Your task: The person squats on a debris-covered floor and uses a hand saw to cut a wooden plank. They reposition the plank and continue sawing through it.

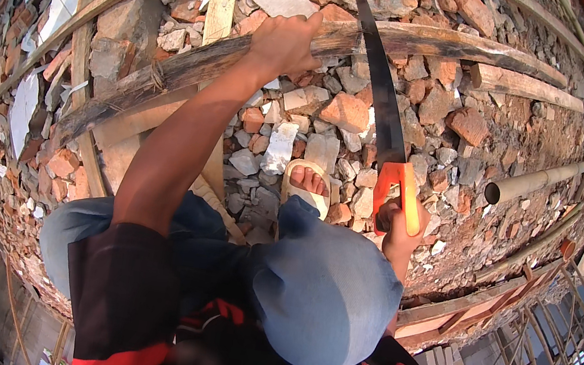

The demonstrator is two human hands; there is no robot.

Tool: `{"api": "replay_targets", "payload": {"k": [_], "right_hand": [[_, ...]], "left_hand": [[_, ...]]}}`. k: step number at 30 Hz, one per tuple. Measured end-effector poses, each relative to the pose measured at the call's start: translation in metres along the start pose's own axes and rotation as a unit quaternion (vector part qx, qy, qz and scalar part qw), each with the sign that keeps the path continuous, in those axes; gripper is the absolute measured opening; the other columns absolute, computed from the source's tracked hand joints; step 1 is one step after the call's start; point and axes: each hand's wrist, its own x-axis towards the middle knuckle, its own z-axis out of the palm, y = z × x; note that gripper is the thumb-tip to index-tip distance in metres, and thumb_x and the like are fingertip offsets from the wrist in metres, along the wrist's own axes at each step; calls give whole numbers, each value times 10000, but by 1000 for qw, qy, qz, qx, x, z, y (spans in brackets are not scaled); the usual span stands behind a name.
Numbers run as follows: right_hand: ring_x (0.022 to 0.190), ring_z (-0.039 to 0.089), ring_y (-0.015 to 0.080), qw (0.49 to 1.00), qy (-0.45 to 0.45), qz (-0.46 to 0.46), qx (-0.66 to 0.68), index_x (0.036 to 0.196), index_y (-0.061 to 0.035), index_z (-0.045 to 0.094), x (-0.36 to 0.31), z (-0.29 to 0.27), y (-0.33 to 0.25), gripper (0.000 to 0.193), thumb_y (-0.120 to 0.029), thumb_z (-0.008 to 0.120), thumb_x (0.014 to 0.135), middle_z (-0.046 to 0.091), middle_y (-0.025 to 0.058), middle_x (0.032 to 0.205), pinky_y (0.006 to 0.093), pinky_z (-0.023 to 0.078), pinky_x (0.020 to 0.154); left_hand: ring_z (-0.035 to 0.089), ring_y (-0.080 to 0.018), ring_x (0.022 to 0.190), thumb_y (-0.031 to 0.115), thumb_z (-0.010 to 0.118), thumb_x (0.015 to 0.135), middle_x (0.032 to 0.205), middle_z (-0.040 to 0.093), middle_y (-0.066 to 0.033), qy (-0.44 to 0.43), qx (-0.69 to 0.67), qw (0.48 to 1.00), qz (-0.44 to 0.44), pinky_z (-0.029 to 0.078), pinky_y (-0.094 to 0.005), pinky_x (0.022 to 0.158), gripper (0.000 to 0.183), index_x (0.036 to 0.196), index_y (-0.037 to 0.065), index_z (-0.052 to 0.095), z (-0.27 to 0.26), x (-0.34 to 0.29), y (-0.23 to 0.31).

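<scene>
Beam (343, 40) lies ahead, long axis left-right. Left hand (284, 45), nearer, clasps it. Right hand (402, 225) grips saw (389, 121), blade (379, 71) crossing beam right of left hand.

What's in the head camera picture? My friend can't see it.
A person's right hand holds an orange-handled saw across a long wooden beam, which the left hand grips. Brick rubble lies all around.
</scene>
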Motion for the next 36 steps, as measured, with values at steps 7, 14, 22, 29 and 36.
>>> {"api": "replay_targets", "payload": {"k": [7,14,22,29,36], "right_hand": [[480,472,77,996,5,26,-89,720,18,585,-29,-19,-24,127,-72,552,803,522,9,561,259,368,463],[498,456,107,994,-24,-71,-85,741,37,567,42,28,8,108,-48,529,796,546,44,593,266,367,471],[506,438,89,997,8,-71,-19,732,2,561,61,47,18,134,-79,588,835,510,-1,590,280,350,484],[554,463,101,995,-37,-44,-85,806,32,617,-15,-6,26,84,-46,587,810,535,25,615,282,380,532],[531,468,106,992,-27,-74,-99,789,28,611,3,6,31,146,-115,584,787,526,4,610,295,413,539]], "left_hand": [[729,-403,796,368,871,660,855,724,-191,-39,1,999,-3,587,-480,689,677,1166,33,570,5,7,-7],[731,-385,772,368,868,671,827,720,-187,-20,7,1000,20,585,-479,673,671,1170,28,575,-2,6,-9],[725,-407,782,354,855,668,794,713,-197,13,-1,999,32,576,-494,695,632,1134,33,574,6,6,-3],[739,-398,795,381,853,712,816,727,-206,-34,16,999,11,598,-468,717,589,1089,10,592,-7,5,-4],[739,-401,815,379,846,710,824,728,-223,-56,13,998,6,599,-473,739,585,1076,5,586,-11,5,-7]]}}
